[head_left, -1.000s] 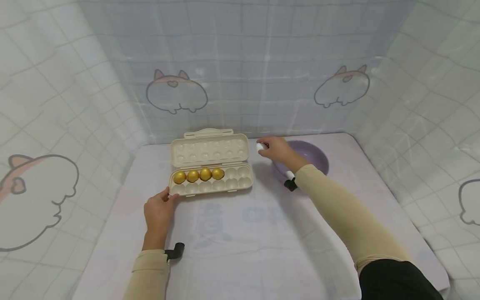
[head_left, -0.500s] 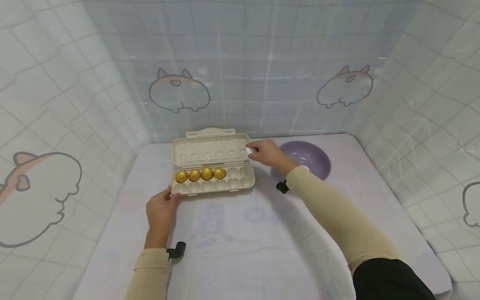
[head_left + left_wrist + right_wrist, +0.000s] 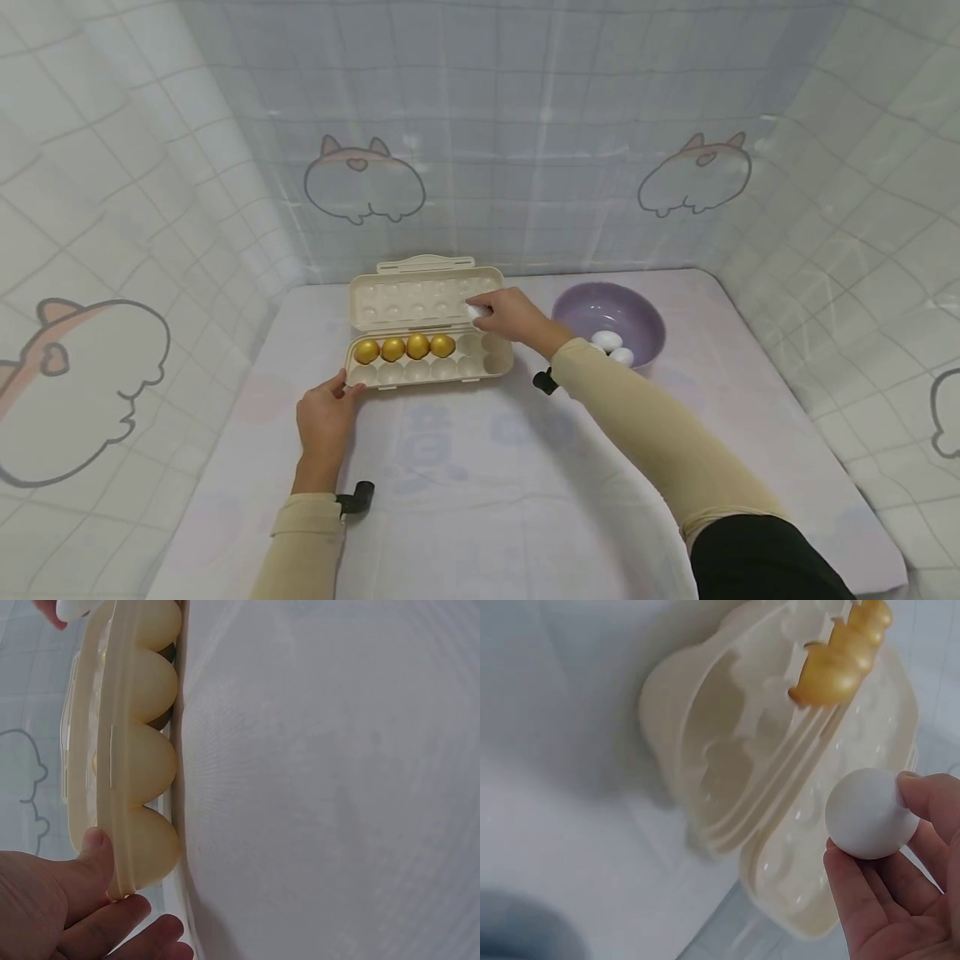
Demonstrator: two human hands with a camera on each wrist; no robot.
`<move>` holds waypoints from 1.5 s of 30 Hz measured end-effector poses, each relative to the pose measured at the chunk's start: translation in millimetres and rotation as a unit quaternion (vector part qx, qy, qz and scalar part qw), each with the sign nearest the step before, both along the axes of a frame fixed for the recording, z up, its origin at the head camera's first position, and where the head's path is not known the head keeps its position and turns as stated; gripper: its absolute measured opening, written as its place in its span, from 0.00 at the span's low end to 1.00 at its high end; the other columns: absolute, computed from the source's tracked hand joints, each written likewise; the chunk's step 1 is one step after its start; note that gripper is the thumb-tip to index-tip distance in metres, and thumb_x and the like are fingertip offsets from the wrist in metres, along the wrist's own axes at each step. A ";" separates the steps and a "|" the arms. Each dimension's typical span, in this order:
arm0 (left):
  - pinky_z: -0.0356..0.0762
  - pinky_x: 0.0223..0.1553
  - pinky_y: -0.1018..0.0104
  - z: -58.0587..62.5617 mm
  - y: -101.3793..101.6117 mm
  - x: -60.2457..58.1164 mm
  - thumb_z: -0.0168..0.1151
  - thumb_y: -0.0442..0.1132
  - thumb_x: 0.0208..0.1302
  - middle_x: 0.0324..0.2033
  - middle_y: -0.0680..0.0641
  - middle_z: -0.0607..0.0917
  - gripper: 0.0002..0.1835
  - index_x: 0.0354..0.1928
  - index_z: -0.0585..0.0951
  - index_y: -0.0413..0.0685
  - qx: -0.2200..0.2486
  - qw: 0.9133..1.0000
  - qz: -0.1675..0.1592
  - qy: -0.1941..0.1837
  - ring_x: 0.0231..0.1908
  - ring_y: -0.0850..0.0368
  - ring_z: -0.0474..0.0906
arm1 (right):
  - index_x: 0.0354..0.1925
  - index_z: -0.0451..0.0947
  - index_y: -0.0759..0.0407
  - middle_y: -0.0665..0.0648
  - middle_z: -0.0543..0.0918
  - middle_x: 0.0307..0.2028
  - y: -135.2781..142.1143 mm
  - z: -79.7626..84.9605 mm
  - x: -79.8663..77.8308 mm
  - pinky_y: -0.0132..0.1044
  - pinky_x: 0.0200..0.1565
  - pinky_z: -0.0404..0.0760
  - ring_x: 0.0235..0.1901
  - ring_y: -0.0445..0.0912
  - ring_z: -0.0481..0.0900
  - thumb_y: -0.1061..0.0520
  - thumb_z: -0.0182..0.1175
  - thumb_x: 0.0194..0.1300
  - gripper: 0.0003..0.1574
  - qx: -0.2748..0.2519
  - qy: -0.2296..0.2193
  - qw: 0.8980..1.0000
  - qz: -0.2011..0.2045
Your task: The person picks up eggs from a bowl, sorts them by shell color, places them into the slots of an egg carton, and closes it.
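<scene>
White egg (image 3: 871,814) now over ctn. (image 3: 416,372), prev. beside

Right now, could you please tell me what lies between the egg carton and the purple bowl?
In the head view, pale tablecloth separates carton and bowl, with the right hand partly above it.

pale-surfaced table (image 3: 465,508) | open egg carton (image 3: 408,310) | purple bowl (image 3: 633,315), right of carton
</scene>
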State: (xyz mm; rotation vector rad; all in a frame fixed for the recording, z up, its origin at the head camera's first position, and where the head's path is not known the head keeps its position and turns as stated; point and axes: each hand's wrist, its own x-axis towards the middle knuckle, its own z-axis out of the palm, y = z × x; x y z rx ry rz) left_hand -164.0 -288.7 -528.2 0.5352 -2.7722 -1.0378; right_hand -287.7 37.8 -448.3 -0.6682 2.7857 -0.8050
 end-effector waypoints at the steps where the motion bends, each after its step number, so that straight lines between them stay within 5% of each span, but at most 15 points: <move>1: 0.85 0.58 0.43 0.1 -0.2 -0.3 0.71 0.45 0.71 0.64 0.36 0.83 0.29 0.70 0.77 0.43 0.002 1.000 -0.001 -0.001 0.59 0.37 0.86 | 0.70 0.79 0.52 0.52 0.87 0.28 -3.5 -0.3 0.6 0.31 0.33 0.71 0.24 0.40 0.67 0.52 0.65 0.73 0.29 -0.004 -0.001 1.000 0.004; 6: 0.85 0.57 0.42 0.0 -1.9 -0.8 0.70 0.45 0.72 0.64 0.36 0.83 0.29 0.70 0.76 0.43 0.004 1.000 0.000 -0.007 0.58 0.37 0.86 | 0.68 0.81 0.54 0.55 0.92 0.53 -23.3 -3.5 3.6 0.33 0.43 0.81 0.35 0.41 0.80 0.54 0.65 0.73 0.27 -0.017 0.001 1.000 0.020; 11: 0.85 0.55 0.42 -0.5 -3.1 0.5 0.70 0.45 0.72 0.63 0.36 0.83 0.29 0.69 0.77 0.42 -0.003 1.000 0.000 0.002 0.57 0.36 0.86 | 0.68 0.81 0.52 0.54 0.87 0.63 -43.8 -9.9 3.9 0.39 0.56 0.86 0.54 0.45 0.85 0.54 0.66 0.72 0.27 -0.013 -0.003 0.999 0.031; 19: 0.84 0.61 0.43 3.4 0.6 -0.2 0.70 0.44 0.72 0.66 0.37 0.82 0.30 0.71 0.75 0.44 0.008 0.999 0.012 -0.030 0.62 0.36 0.84 | 0.68 0.81 0.51 0.53 0.87 0.63 -69.3 -14.0 7.2 0.39 0.57 0.86 0.55 0.47 0.85 0.53 0.66 0.73 0.27 -0.008 -0.015 0.999 0.043; 33: 0.86 0.54 0.43 0.3 -0.4 1.8 0.72 0.44 0.70 0.62 0.36 0.85 0.29 0.69 0.78 0.42 -0.008 1.000 0.001 0.003 0.55 0.37 0.87 | 0.64 0.84 0.49 0.50 0.90 0.56 -105.4 -22.5 16.5 0.34 0.55 0.84 0.49 0.43 0.85 0.52 0.68 0.72 0.24 -0.009 0.000 0.997 0.074; 45: 0.86 0.48 0.41 -0.8 -3.4 2.4 0.74 0.42 0.67 0.55 0.35 0.88 0.27 0.65 0.81 0.41 -0.027 0.999 -0.005 0.046 0.48 0.36 0.90 | 0.65 0.83 0.47 0.45 0.89 0.60 -134.8 -30.4 28.5 0.33 0.61 0.82 0.57 0.41 0.86 0.50 0.67 0.72 0.25 0.028 0.041 0.994 0.100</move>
